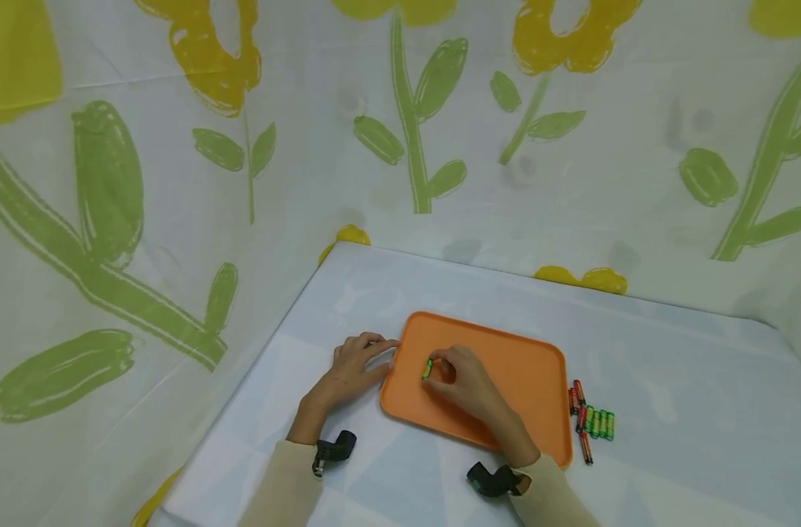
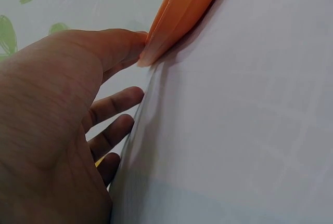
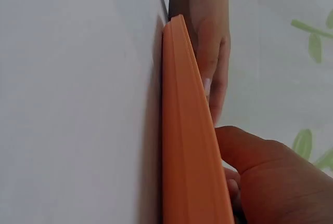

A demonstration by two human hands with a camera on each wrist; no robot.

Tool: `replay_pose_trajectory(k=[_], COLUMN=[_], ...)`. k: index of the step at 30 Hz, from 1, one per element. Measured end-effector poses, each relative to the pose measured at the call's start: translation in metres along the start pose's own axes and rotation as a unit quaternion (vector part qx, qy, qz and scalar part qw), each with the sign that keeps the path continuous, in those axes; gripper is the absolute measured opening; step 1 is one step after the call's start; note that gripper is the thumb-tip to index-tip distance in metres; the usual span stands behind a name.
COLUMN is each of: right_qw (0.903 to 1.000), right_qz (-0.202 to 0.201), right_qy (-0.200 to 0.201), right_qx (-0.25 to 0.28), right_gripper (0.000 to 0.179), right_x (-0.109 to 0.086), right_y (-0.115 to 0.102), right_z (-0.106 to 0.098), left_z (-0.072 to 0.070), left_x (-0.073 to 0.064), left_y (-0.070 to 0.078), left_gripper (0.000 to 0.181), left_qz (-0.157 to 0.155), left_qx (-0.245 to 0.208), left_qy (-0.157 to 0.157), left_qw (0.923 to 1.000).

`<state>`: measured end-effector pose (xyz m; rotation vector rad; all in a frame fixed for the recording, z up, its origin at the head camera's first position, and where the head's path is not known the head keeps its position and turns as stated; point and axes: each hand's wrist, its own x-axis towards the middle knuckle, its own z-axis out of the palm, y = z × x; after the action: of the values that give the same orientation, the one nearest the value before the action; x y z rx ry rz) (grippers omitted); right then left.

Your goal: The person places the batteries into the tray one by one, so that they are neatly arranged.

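Note:
An orange tray (image 1: pixel 512 351) lies on the cloth-covered table. Over its left part my right hand (image 1: pixel 462 380) pinches a green battery (image 1: pixel 428 368) between thumb and fingers. My left hand (image 1: pixel 354 369) rests at the tray's left edge, thumb and index finger touching the rim, the other fingers loosely spread. In the left wrist view, the left thumb (image 2: pixel 122 47) meets the orange rim (image 2: pixel 177 21). The right wrist view shows the right thumb (image 3: pixel 244 148) behind the tray's side wall (image 3: pixel 190 130), which hides the battery.
Right of the tray lie several green batteries (image 1: pixel 599 424) in a row, with several red batteries (image 1: pixel 581 417) beside them. A flower-print cloth (image 1: pixel 308 146) hangs behind and left of the table (image 1: pixel 690 410). Each wrist wears a black camera (image 1: pixel 492 480).

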<state>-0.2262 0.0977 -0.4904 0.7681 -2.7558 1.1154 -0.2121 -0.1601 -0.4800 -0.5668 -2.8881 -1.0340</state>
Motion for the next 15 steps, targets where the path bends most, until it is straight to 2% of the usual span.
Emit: replay_pose_trajectory(k=[7, 15], right_qw=[0.9999, 0.9996], right_qz=[0.000, -0.025], right_qy=[-0.011, 0.002], right_qx=[0.012, 0.012], right_gripper=[0.035, 0.033], right_x=[0.011, 0.019], right_y=[-0.006, -0.012], right_z=[0.013, 0.022], left_z=[-0.001, -0.002], left_x=[0.000, 0.000], left_y=[0.001, 0.000], left_gripper=[0.044, 0.044], left_qz=[-0.006, 0.007], left_qx=[0.005, 0.010], left_qy=[-0.011, -0.007], left_qw=[0.9999, 0.9999])
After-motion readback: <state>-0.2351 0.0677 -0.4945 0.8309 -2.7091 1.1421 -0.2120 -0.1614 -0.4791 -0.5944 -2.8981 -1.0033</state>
